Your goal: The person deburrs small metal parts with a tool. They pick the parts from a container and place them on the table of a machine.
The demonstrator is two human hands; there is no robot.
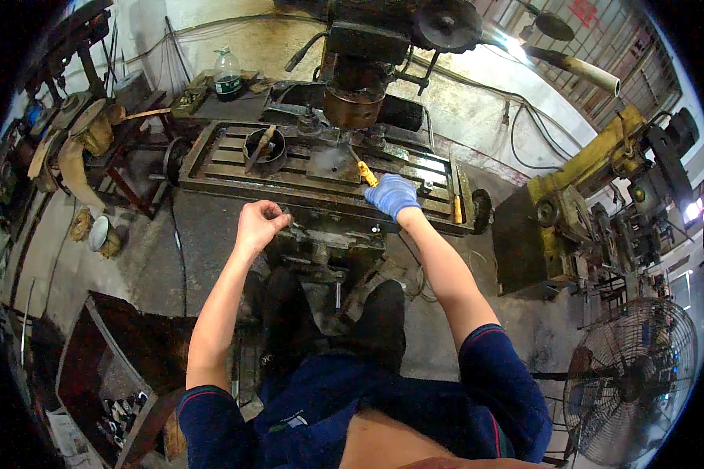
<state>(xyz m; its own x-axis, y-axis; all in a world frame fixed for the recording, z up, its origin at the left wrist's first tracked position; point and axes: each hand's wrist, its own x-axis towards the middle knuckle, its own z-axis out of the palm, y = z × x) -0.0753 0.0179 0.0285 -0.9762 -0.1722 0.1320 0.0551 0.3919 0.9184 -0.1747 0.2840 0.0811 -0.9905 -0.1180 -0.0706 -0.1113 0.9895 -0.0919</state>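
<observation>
My right hand, in a blue glove, grips a yellow-handled tool at the front of the slotted machine table. The tool's thin dark shaft points away from me, to a metal block below the machine's spindle head. My bare left hand is held before the table's near edge, fingers curled and pinched together. Something small and greyish shows at its fingertips, too small to name. A second yellow-handled tool lies at the table's right end.
A round dark pot with a brush in it stands on the table's left part. Behind is a clear bottle. A metal bin with small parts stands lower left, a large fan lower right, a yellow machine at right.
</observation>
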